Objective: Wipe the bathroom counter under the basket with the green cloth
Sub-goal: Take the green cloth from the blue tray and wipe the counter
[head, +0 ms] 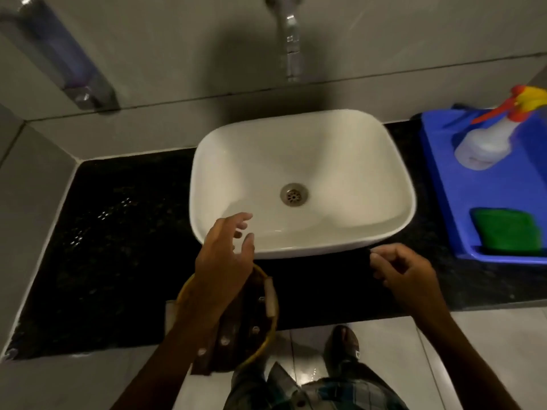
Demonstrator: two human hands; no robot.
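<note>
The blue basket stands on the black counter to the right of the white basin. A folded green cloth lies in the basket's near end, and a white spray bottle with a red and yellow trigger lies in its far end. My left hand hovers over the basin's front rim, fingers apart and holding nothing. My right hand is above the counter's front strip, left of the basket, with loosely curled fingers and nothing in them. Neither hand touches the basket or the cloth.
A chrome tap comes out of the grey tiled wall above the basin. A wall dispenser hangs at the upper left. Under my left forearm, at the counter's front edge, is a round yellow-rimmed brown object. My shoe is on the floor tiles.
</note>
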